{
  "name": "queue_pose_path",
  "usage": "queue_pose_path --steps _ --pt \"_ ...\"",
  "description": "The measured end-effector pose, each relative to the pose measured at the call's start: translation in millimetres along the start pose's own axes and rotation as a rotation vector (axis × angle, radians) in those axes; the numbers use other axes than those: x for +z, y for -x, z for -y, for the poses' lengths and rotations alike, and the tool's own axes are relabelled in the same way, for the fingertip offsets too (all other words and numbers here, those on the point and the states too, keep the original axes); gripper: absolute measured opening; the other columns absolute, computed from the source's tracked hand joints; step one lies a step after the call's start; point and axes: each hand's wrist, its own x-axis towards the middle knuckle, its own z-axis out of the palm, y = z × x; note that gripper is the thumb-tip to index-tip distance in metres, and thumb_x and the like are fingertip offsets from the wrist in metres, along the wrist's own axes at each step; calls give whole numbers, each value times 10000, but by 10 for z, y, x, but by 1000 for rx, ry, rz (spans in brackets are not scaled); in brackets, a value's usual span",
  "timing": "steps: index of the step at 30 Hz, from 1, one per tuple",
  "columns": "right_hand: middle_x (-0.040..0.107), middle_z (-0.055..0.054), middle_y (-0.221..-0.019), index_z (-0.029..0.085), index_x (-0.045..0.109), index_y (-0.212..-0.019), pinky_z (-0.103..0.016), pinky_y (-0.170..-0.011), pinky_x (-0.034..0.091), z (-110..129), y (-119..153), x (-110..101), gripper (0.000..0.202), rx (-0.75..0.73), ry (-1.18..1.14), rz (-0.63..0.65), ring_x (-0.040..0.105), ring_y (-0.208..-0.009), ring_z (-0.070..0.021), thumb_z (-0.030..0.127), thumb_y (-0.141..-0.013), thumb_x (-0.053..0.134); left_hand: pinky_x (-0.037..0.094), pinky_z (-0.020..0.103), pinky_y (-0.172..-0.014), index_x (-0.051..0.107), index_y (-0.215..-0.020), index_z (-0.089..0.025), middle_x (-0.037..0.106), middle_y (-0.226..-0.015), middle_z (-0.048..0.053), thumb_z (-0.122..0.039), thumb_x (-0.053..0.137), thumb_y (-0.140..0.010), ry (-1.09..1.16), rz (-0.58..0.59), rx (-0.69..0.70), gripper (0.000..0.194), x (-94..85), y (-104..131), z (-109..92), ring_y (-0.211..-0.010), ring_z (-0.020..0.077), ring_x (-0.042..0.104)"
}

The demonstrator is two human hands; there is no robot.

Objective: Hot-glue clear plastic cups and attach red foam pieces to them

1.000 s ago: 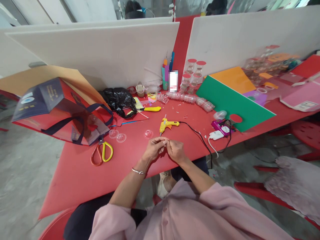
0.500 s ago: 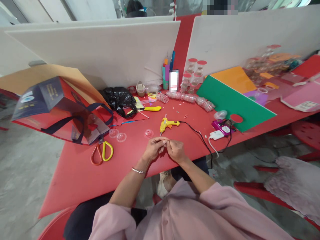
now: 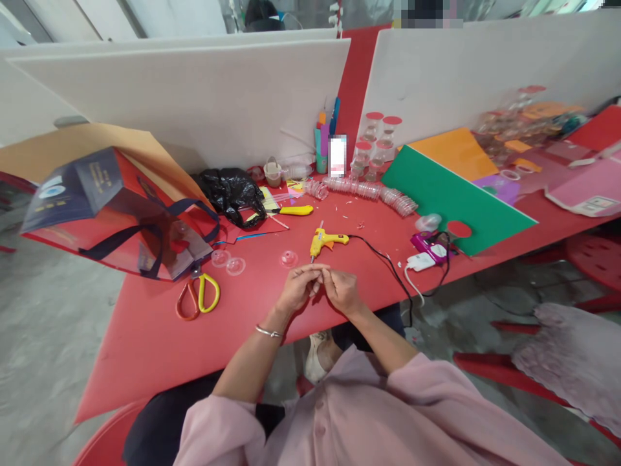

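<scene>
My left hand (image 3: 299, 288) and my right hand (image 3: 341, 291) meet at the fingertips near the table's front edge. Both have their fingers bent and pinched together; whatever they hold, if anything, is too small or hidden to name. Just beyond them a yellow glue gun (image 3: 326, 241) lies on the red table (image 3: 160, 349), its nozzle toward my fingers. Left of the gun is a clear plastic piece with a red centre (image 3: 288, 259). Two clear round pieces (image 3: 235, 266) lie further left, near scissors (image 3: 209, 293) with one red and one yellow handle.
A dark blue and red bag (image 3: 101, 194) stands at the left, beside a black plastic bag (image 3: 233, 194). Behind the gun lie a yellow-handled knife (image 3: 295, 210) and stacked clear cups (image 3: 359, 188). A green board (image 3: 451, 200), power strip (image 3: 431, 248) and cables are at the right.
My fingertips have shifted very slightly against each other. The objects on the table have not moved.
</scene>
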Motion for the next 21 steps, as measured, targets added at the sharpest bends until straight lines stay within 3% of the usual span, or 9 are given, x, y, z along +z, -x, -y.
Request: queue_pose_path --steps 10,15,18,21 --pt "635 -36 -616 204 580 -691 -286 -622 411 20 -22 -6 407 -113 10 -30 569 -571 -143 272 -1061 424 235 200 -420 737 -845 -138 536 -579 -33 -477 815 -770 -137 18 64 356 -48 24 -5 -418 45 417" --pt "611 -24 -582 208 552 -650 -281 -607 397 40 -28 -14 413 -187 -4 -29 543 -547 -136 274 -1047 456 212 219 -433 680 -757 -153 466 -526 -47 -529 788 -775 -215 30 97 391 -104 9 24 -419 54 350" --pt "666 -29 -643 201 608 -702 -269 -640 420 84 -33 -42 354 -250 -39 6 588 -595 -136 288 -1032 511 196 238 -431 611 -723 -180 427 -524 -53 -570 709 -829 -251 45 107 415 -147 -2 -26 -412 66 307" --pt "719 -34 -741 200 667 -812 -259 -694 444 124 -20 -95 286 -281 -134 68 629 -663 -138 338 -1028 540 273 251 -479 550 -688 -190 475 -595 -28 -586 624 -891 -299 87 133 451 -177 45 -133 -456 79 360"
